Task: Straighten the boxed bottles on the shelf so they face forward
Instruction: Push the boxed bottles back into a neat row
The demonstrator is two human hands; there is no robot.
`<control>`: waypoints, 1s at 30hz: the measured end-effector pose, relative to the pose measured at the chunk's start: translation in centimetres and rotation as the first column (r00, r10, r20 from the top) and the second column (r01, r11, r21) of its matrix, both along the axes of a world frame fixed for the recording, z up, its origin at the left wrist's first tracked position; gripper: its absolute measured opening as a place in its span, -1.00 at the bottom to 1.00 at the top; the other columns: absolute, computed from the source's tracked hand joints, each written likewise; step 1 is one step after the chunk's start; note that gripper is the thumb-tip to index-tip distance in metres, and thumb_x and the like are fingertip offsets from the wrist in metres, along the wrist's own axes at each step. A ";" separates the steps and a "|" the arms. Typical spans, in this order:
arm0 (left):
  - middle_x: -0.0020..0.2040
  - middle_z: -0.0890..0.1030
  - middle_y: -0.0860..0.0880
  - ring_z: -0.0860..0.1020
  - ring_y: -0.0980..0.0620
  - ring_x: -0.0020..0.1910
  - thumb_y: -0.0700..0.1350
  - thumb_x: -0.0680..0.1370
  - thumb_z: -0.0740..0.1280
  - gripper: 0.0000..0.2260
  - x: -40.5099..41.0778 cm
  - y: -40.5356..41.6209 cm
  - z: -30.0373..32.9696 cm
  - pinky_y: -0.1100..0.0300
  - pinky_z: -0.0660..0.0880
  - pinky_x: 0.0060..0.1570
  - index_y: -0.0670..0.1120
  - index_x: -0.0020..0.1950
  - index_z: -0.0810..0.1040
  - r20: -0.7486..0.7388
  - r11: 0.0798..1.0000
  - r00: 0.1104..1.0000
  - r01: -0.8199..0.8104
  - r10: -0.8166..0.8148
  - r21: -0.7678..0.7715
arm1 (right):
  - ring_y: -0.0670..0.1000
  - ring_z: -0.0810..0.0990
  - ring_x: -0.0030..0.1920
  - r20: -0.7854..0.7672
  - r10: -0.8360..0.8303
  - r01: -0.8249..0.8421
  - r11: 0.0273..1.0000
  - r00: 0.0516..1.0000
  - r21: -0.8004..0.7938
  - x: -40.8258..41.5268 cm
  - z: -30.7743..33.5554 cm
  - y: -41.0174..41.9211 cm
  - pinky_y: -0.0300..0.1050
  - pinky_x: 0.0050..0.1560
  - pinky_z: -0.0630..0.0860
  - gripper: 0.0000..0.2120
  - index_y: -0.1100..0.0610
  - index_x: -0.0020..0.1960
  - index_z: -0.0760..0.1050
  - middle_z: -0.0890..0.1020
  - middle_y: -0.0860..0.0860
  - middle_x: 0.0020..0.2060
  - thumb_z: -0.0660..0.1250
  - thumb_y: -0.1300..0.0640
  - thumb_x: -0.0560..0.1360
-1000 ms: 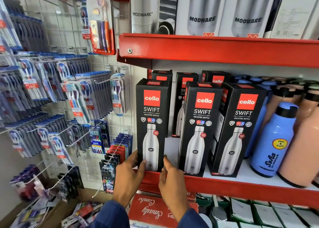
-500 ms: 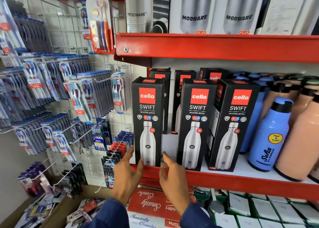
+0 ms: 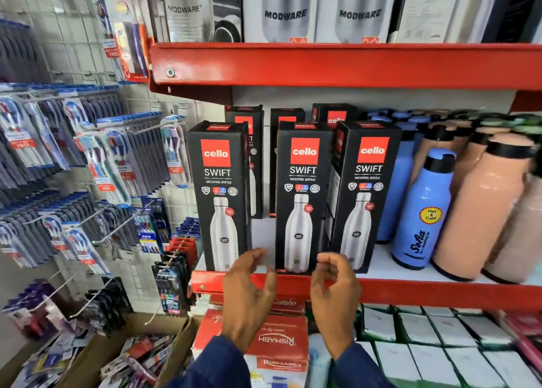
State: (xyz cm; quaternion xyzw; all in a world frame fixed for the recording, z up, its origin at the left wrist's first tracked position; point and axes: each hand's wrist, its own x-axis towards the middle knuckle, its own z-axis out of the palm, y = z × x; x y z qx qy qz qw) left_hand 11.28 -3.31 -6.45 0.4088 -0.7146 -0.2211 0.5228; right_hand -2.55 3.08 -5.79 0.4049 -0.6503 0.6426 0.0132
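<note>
3 tall black cardboard bottle boxes with a red logo square and a printed steel bottle stand in the front row of the white shelf with the red front lip (image 3: 410, 295): the left box (image 3: 218, 197), the middle box (image 3: 302, 197) and the right box (image 3: 365, 195). The left and middle boxes face forward; the right box is turned slightly, showing part of its left side. Behind them, 3 more black boxes (image 3: 249, 141) are partly visible in a back row. Right of the boxes stands 1 blue plastic bottle with a black cap (image 3: 422, 214) in front, with peach bottles (image 3: 481, 208) beside it and more blue ones behind; their number cannot be counted.

The left hand (image 3: 246, 293) hovers open with curled fingers in front of the gap between the left and middle boxes, holding nothing. The right hand (image 3: 334, 291) is also open and loosely curled, empty, at the lower right corner of the middle box; both are blurred, so contact cannot be told.
</note>
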 end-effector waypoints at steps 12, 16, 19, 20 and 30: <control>0.31 0.65 -0.11 0.63 -0.04 0.26 -0.14 0.54 0.41 -0.47 -3.4 -1.0 0.1 0.58 0.34 0.13 -0.17 0.50 0.39 0.158 0.989 0.984 0.058 -0.080 0.136 | 0.03 0.58 0.29 -0.054 0.118 -0.097 0.949 0.992 0.299 -1.4 0.6 -0.2 -0.04 0.35 0.50 -0.52 0.16 0.45 0.36 0.60 0.10 0.29 0.31 0.24 0.54; 0.15 0.72 -0.08 0.63 0.16 0.02 -0.19 0.53 0.42 -0.53 -3.3 -0.8 0.3 0.78 0.24 -0.13 -0.16 0.43 0.47 0.144 0.990 0.987 0.052 -0.071 0.132 | -0.03 0.61 0.24 -0.055 0.170 -0.143 0.934 0.984 0.329 -1.6 1.0 -0.4 -0.22 0.25 0.51 -0.54 0.13 0.43 0.39 0.64 0.10 0.24 0.30 0.26 0.54; 0.17 0.72 -0.10 0.68 0.08 0.03 -0.15 0.53 0.42 -0.51 -2.8 -0.6 0.2 0.70 0.32 -0.06 -0.17 0.45 0.46 0.144 0.990 0.989 0.026 -0.046 0.138 | -0.07 0.61 0.23 -0.054 0.194 -0.165 0.926 0.980 0.338 -1.5 0.8 -0.4 -0.32 0.21 0.47 -0.55 0.11 0.42 0.40 0.63 0.06 0.25 0.30 0.26 0.54; 0.21 0.70 -0.10 0.69 -0.01 0.13 -0.14 0.54 0.42 -0.50 -2.6 -0.5 0.1 0.62 0.35 0.03 -0.18 0.46 0.44 0.152 0.990 0.988 0.019 -0.040 0.141 | -0.08 0.61 0.23 -0.058 0.199 -0.168 0.926 0.978 0.337 -1.5 0.7 -0.5 -0.34 0.20 0.46 -0.55 0.10 0.42 0.41 0.63 0.05 0.25 0.31 0.26 0.54; 0.22 0.69 -0.16 0.67 -0.04 0.16 -0.15 0.53 0.44 -0.50 -1.7 0.3 0.3 0.52 0.31 0.08 -0.24 0.44 0.46 0.166 0.988 0.986 -0.033 0.008 0.151 | -0.16 0.67 0.01 -0.074 0.187 -0.156 0.939 0.980 0.307 -1.3 0.3 -0.5 -0.48 0.01 0.48 -0.60 0.10 0.33 0.52 0.71 -0.02 0.09 0.35 0.28 0.50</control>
